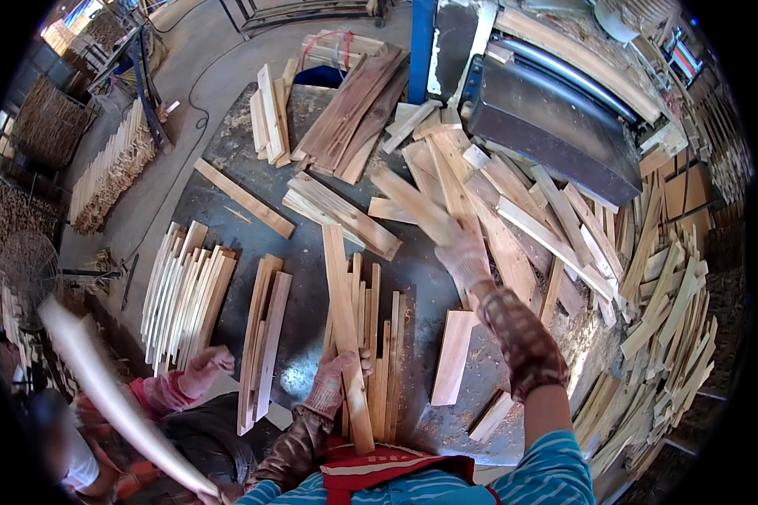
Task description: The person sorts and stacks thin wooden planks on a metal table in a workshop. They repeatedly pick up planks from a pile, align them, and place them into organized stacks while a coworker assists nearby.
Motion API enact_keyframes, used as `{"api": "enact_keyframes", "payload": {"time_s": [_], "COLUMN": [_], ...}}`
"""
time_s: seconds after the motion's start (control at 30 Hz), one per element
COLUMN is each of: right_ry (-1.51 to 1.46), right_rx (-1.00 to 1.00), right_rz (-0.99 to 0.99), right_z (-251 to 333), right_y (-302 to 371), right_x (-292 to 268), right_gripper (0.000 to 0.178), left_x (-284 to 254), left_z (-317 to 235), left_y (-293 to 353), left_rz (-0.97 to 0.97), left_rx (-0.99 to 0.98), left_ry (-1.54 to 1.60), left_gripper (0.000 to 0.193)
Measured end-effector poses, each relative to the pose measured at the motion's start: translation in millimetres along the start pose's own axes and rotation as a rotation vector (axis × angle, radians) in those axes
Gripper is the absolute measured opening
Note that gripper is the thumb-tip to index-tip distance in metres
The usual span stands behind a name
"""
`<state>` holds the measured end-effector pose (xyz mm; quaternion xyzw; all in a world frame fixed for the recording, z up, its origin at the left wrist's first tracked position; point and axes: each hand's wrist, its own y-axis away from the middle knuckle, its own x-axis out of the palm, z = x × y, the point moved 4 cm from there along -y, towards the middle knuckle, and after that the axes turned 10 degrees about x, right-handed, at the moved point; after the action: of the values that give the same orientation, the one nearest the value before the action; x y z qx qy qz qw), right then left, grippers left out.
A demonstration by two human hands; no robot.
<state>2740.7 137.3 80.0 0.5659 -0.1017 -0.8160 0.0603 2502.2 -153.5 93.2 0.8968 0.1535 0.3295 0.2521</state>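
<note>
My left hand (332,380), in a pale work glove, grips a long narrow wooden plank (345,324) that stands out in front of my body and leans slightly left at its far end. Beneath and beside that plank lies a row of strips (387,362) on the dark metal table (307,295). My right hand (463,257), gloved too, is farther out over the loose boards. Its fingers are closed on the near end of a motion-blurred board (411,206) pointing up and left. A patterned sleeve cover wraps each forearm.
Sorted strips (189,286) and a smaller stack (264,341) lie left. Dark boards (354,109) sit at the far side. A roller machine (556,118) stands far right, above heaped offcuts (665,295). At left, a co-worker's gloved hand (206,370) is near a blurred board (114,391).
</note>
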Motion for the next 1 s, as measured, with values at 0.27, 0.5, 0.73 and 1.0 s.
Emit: {"api": "enact_keyframes", "payload": {"time_s": [0.27,0.5,0.73,1.0], "right_ry": [-0.215,-0.599,-1.199,-1.608], "right_rx": [-0.182,-0.168,0.079,0.201], "right_rz": [-0.103,0.089,0.523,0.830], "right_z": [-41.4,11.2,24.0,56.8], "right_y": [76.8,87.9,126.7,205.1], "right_x": [7.1,-11.3,50.3,36.5], "right_gripper": [0.081,0.074,0.057,0.058], "left_x": [-8.4,-18.4,-16.1,-22.4], "left_z": [-1.8,7.2,-11.7,-2.6], "left_y": [5.6,12.1,21.4,6.3], "left_rz": [-0.075,-0.073,-0.066,-0.026], "left_rx": [0.001,0.060,0.032,0.113], "left_ry": [0.003,0.042,0.041,0.081], "left_gripper": [0.041,0.041,0.036,0.040]}}
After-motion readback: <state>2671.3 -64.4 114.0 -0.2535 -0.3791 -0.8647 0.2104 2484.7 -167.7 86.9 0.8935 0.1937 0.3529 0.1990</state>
